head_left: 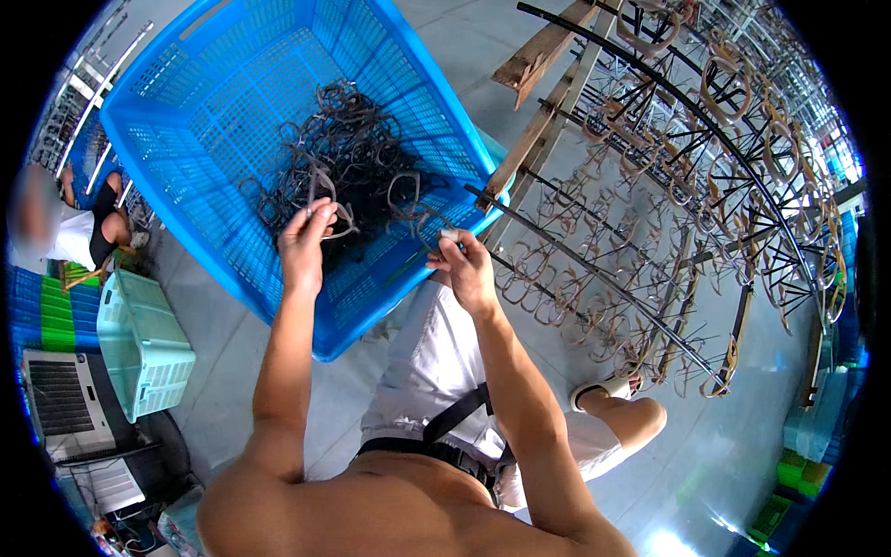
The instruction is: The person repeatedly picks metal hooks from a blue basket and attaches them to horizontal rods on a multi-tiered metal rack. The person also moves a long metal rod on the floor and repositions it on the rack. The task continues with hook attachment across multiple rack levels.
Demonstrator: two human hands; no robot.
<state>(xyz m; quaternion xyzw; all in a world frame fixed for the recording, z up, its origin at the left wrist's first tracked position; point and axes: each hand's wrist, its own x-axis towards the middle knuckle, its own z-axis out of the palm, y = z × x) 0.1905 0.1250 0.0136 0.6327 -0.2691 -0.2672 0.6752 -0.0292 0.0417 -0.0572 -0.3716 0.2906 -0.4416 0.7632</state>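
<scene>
Your left hand (304, 249) pinches thin, grey-brown, curved, plastic-looking loop (347, 213); likely light, springy, snappable: hold rim. Right hand (467, 267): cannot tell grip.

Reaching forward with both bare forearms (290, 357), holding them apart; pointing the left hand (304, 243) ahead, pinching its thumb against the fingertips; angling the right hand (468, 267) inward, pressing thumb to forefinger, curling the other fingers underneath.

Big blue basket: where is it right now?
In the head view, the big blue basket is at upper left of centre, just in front of the person, with their left hand over it and the rack to its right.
</scene>
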